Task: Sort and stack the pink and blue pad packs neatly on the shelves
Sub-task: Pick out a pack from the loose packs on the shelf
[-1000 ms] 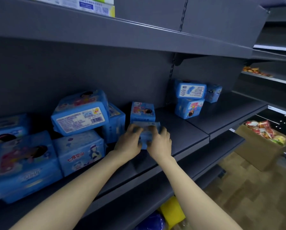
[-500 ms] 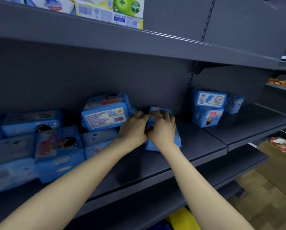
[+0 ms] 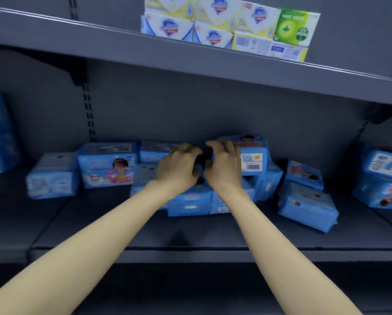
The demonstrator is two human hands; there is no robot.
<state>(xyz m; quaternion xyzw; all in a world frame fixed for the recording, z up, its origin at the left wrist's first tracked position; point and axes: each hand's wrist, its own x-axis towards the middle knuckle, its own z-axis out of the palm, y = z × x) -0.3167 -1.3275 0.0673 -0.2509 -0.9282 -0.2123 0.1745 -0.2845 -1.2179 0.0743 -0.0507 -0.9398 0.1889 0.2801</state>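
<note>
The left hand (image 3: 179, 170) and the right hand (image 3: 224, 171) are reaching side by side into the heap of blue pad packs (image 3: 190, 202) at the middle of the grey shelf (image 3: 190, 233). Both are showing curled fingers, and the right one's are lying over the left edge of the barcode pack (image 3: 254, 156) topping the heap. The blur is hiding whether either hand is really gripping anything, so I cannot tell. The sensible move is probably taking that top pack by its sides and lifting it clear, not dragging it, since the soft packs beneath are lying askew. It could then go flat beside the girl-print pack (image 3: 108, 165), which is already standing square. A tilted pack (image 3: 307, 206) is slumping nearer the shelf front, and no pink packs are showing. Behind, a dark back panel (image 3: 201, 110) is rising to an upper shelf (image 3: 122, 46) carrying soap boxes (image 3: 213, 26).
</note>
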